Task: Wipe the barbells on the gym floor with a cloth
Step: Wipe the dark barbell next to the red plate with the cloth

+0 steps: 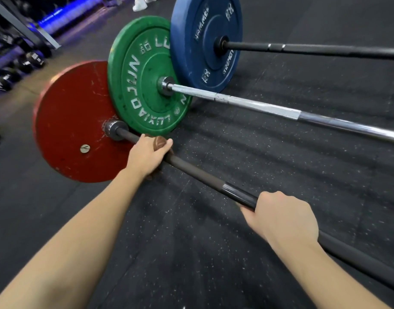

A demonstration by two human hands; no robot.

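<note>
Three barbells [258,107] lay side by side on the floor [213,241], plates at left. Left hand [147,156] was curled round the near bar [196,172] just right of the red plate [73,121], clamping a brown cloth [159,142] against the shaft; only a fold of cloth showed past the fingers. Right hand [283,217] gripped the same bar bare, farther right, fingers wrapped under. Risks, judged: a stroke pushed left could jam knuckles into the collar [115,129] or the green plate [144,74], which overlaps the red one there; a slack right grip could let the bar roll, leaving its underside unwiped.
</note>
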